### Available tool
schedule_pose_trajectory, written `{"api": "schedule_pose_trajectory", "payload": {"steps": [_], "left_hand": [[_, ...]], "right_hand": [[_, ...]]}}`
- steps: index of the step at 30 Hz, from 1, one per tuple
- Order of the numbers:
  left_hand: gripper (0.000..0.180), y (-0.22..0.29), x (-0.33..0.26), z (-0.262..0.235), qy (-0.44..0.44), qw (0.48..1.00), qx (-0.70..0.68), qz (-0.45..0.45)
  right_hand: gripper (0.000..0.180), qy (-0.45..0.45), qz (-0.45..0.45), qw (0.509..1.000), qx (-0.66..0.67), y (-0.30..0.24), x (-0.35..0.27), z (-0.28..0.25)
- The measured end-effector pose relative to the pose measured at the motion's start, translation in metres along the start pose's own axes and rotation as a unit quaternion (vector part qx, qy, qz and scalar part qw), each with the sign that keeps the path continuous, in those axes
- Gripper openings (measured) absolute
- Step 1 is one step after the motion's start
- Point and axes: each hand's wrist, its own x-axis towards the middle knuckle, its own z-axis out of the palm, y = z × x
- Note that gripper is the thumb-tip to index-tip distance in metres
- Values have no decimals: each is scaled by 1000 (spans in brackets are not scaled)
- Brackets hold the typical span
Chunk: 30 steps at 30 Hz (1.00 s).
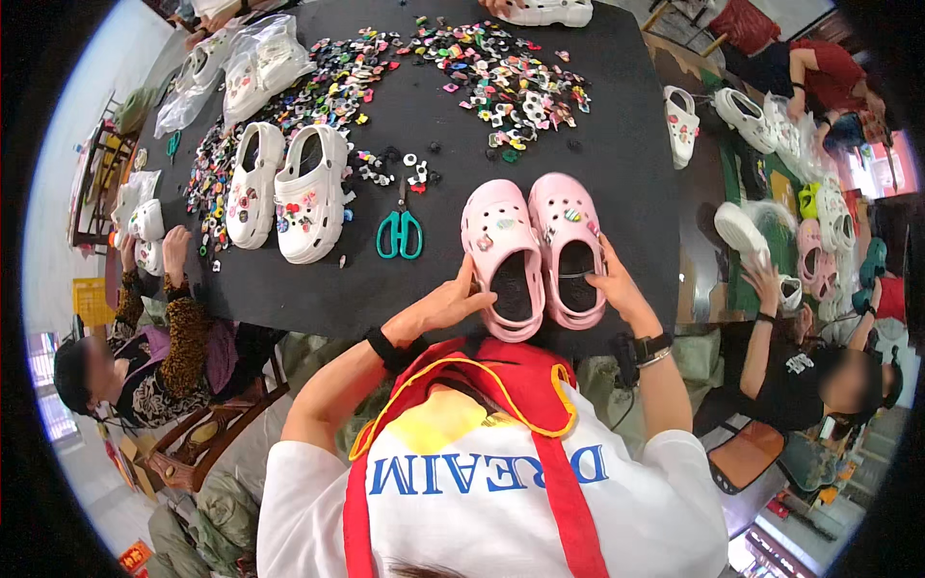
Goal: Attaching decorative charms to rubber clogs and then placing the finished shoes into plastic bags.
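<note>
The pair of pink clogs [535, 252] stands side by side at the near edge of the black tabletop [626, 144], heels toward the person. The left hand [451, 303] and right hand [617, 289] press its outer sides, fingers loosely spread, probably to keep both shoes together. The green scissors [399, 233] and the heaps of small shoe charms [501, 82] lie further up, within reach.

Both forearms enter from the lower edge, bare below short white sleeves, elbows bent outward. Left hand [445, 306]: wrist carries a black band, palm turned inward, fingers [466, 279] extended forward and slightly spread, thumb apart. Right hand [617, 287]: wrist carries a dark watch and a thin bracelet, fingers curled inward, thumb forward. Hands level, set apart, palms roughly facing.
</note>
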Motion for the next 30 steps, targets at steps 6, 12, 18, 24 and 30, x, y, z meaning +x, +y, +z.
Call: {"api": "schedule_pose_trajectory", "payload": {"steps": [6,12,18,24,30], "left_hand": [[35,-5,22,-30,94,969,223,51],[35,19,47,-28,218,914,277,200],[38,25,45,-10,211,838,459,205],[35,33,52,-16,187,852,449,193],[30,45,81,-6,205,860,372,283]], "right_hand": [[57,87,-22,996,-22,4,-11,-11],[22,200,-153,968,19,-56,-38,24],[28,-27,-12,978,208,-33,-46,67],[27,70,19,964,254,-40,-43,63],[22,106,72,975,181,-37,-44,34]]}}
